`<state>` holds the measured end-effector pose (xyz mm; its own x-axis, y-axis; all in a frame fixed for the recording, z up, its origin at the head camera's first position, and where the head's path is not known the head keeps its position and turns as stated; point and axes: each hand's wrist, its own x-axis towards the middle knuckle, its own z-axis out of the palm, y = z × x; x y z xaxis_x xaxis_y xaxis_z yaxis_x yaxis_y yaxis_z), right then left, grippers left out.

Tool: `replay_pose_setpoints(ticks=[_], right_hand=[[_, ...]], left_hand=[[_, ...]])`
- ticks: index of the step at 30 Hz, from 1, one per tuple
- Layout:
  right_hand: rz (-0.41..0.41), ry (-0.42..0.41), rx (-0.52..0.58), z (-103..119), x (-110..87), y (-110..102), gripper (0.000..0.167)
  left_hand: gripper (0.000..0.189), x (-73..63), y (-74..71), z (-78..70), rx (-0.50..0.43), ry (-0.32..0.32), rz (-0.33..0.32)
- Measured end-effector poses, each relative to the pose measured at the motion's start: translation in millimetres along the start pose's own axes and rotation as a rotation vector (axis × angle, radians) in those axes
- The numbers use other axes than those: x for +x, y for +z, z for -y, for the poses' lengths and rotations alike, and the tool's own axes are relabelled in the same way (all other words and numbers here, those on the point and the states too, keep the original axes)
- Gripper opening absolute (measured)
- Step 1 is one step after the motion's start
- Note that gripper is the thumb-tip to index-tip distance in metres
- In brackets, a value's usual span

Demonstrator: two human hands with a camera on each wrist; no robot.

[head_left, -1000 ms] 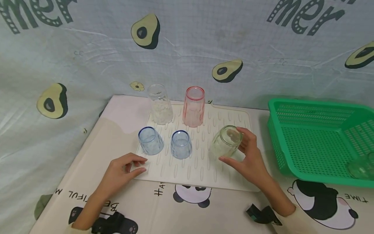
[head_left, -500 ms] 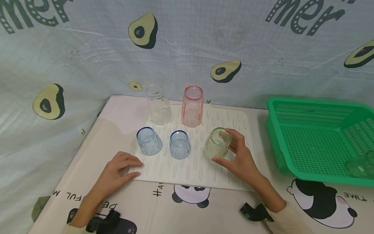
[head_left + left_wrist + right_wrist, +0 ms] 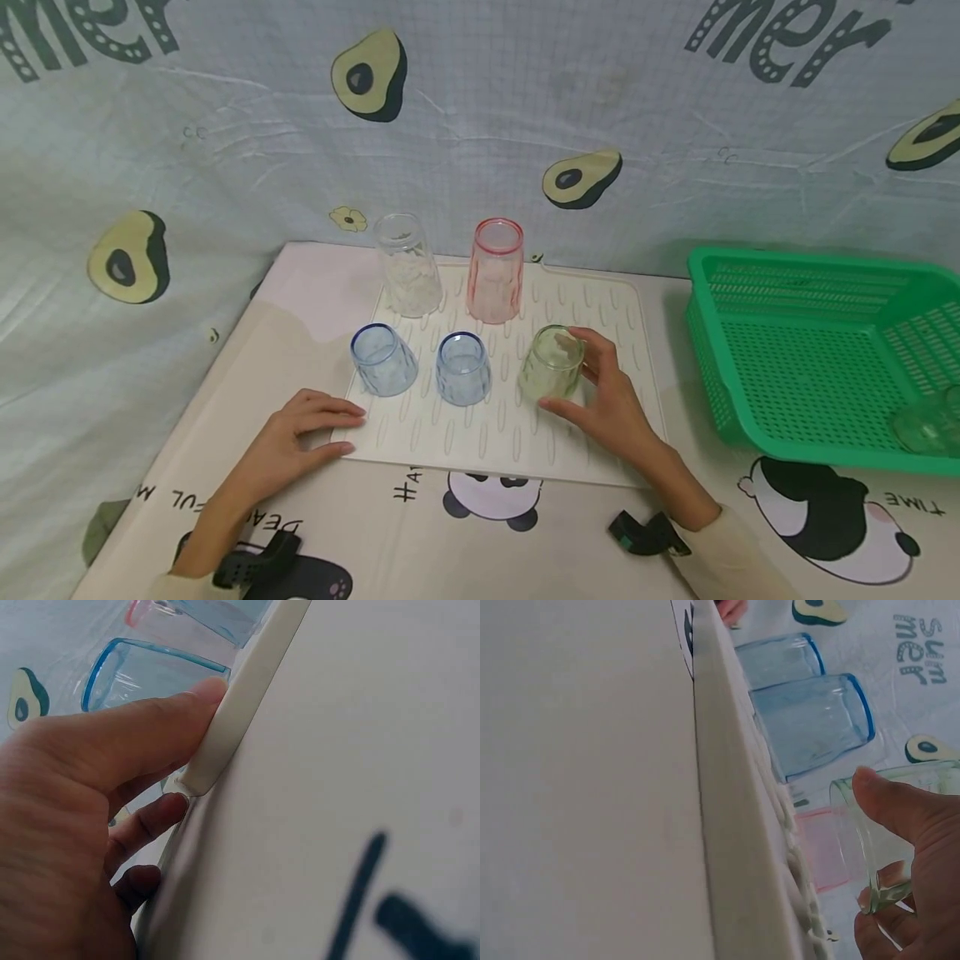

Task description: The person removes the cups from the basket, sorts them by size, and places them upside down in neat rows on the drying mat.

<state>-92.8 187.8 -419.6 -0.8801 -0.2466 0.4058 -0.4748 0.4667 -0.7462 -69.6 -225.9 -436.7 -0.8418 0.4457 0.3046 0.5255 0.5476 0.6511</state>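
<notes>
My right hand (image 3: 607, 400) grips a pale green glass (image 3: 551, 367) between thumb and fingers over the right part of a white ridged drying mat (image 3: 465, 442). In the right wrist view a small gap shows between the green glass (image 3: 892, 825) and the mat. My left hand (image 3: 300, 437) rests at the mat's front left corner, with its thumb touching the edge in the left wrist view and its fingers loosely bent. Nearest to it stands a blue glass (image 3: 384, 362). A second blue glass (image 3: 463, 371) stands between it and the green one.
Behind the blue glasses stand a tall clear glass (image 3: 408, 271) and a tall pink glass (image 3: 496, 275). To the right sits a green plastic basket (image 3: 795, 458) with a green glass (image 3: 926, 425) inside. A patterned cloth (image 3: 480, 125) hangs behind the table.
My right hand has carried the green glass left, closer to the second blue glass. The left hand has shifted slightly left along the mat's corner. The other glasses stand as before.
</notes>
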Motion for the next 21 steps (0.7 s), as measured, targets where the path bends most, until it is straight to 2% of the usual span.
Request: replay_pose_setpoints(ticks=[11, 18, 21], right_hand=[[0.021, 0.065, 0.037, -12.4, -7.2, 8.5, 0.103], [0.034, 0.056, 0.039, -15.0, -9.3, 10.1, 0.103], [0.046, 0.034, 0.005, -15.6, -8.9, 11.4, 0.102]], left_hand=[[0.037, -0.7, 3.1, 2.3, -0.014, -0.011, 0.0], [0.038, -1.4, 2.6, 0.9, -0.003, -0.029, 0.002], [0.038, -0.7, 1.4, 1.1, -0.008, -0.023, -0.001]])
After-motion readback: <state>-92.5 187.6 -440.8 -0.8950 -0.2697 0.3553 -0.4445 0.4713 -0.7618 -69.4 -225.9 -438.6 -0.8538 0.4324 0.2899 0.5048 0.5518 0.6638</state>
